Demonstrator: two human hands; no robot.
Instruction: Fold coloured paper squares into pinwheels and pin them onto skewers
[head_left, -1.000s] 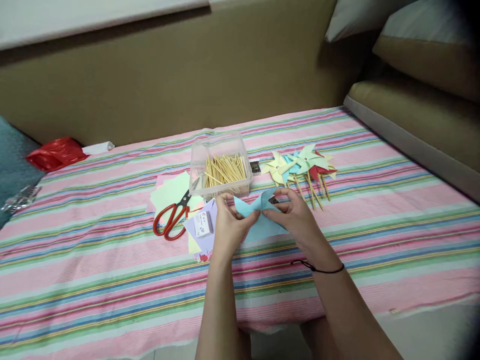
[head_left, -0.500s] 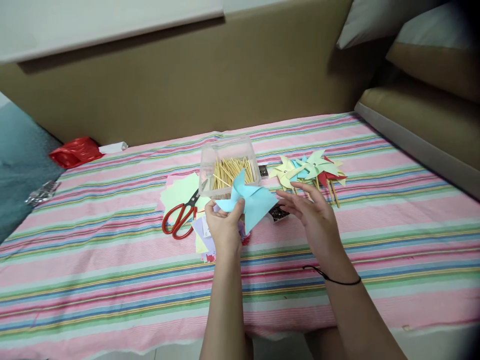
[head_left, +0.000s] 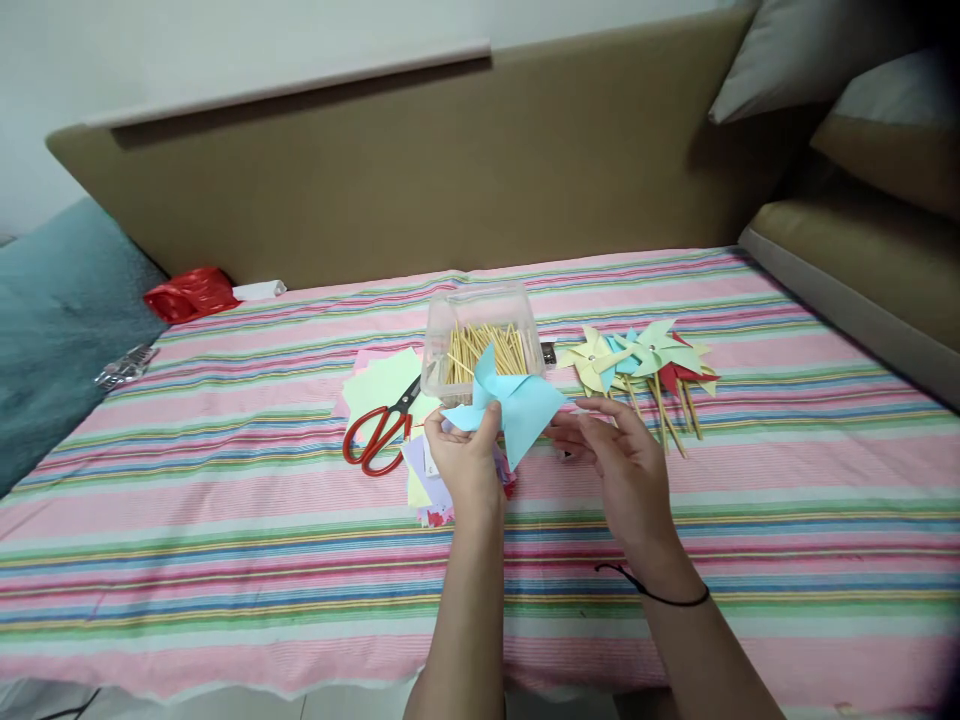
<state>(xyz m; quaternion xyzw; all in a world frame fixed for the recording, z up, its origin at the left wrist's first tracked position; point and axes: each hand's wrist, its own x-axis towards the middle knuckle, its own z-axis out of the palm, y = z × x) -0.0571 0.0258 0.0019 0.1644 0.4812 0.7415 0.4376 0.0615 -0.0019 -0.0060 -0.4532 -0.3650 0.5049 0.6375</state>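
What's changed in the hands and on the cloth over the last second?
The right hand has let go of the blue paper and moved to its right; whether it touches the edge now is unclear. The left hand alone keeps pinching it, its folded blades now showing. The scissors, stick tub and pinwheels lie as before.

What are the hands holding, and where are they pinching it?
The left hand holds the blue paper pinwheel near its middle, thumb on top. Whether the right hand holds anything can't be told.
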